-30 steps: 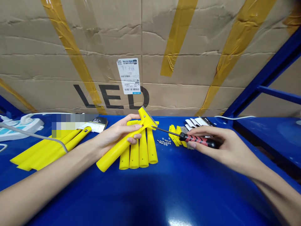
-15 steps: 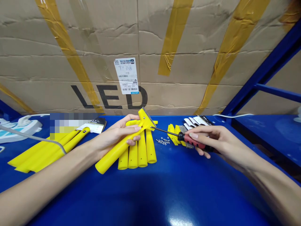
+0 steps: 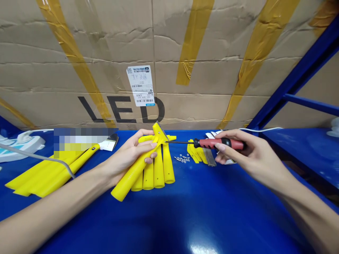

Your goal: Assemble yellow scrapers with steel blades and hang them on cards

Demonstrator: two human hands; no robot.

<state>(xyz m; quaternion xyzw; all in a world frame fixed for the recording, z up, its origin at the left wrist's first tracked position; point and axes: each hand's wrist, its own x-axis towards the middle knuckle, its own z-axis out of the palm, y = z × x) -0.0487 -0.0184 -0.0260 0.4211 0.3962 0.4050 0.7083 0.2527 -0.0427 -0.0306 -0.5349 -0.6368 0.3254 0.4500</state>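
Left hand: here's the left hand (image 3: 134, 150), fingers (image 3: 148, 160) curled firmly around a yellow plastic scraper with a tubular handle (image 3: 135, 169), thumb pressed along the neck just below the head.
Scraper: held up over the glossy blue counter (image 3: 180, 218), tilted, head pointing up and away, open handle end down towards the near left; a thin grey metal blade (image 3: 163, 131) edges the head.
Right hand: over to the right hand (image 3: 249, 153), thumb and fingers pinching a red-and-black screwdriver (image 3: 206, 143) by its grip.
Screwdriver: nearly level, slim dark shaft reaching left, tip at the scraper head's lower right corner; too small to tell whether it sits in a screw.
Handle row: four yellow plastic tubes (image 3: 159, 173) side by side beneath the scraper, near ends open.
Hardware: small silver screws and nuts (image 3: 182, 158) loosely scattered, between the tubes and some small angular yellow plastic pieces (image 3: 195, 152); flat grey metal strips (image 3: 210, 157) right beside those.
Far left: long yellow plastic handles (image 3: 50, 174) bunched together, partly pixelated, a grey cable (image 3: 47, 155) crossing above, a white power strip (image 3: 31, 146) behind.
Backdrop: one big brown cardboard box (image 3: 127, 42), black "LED" lettering, yellow tape.
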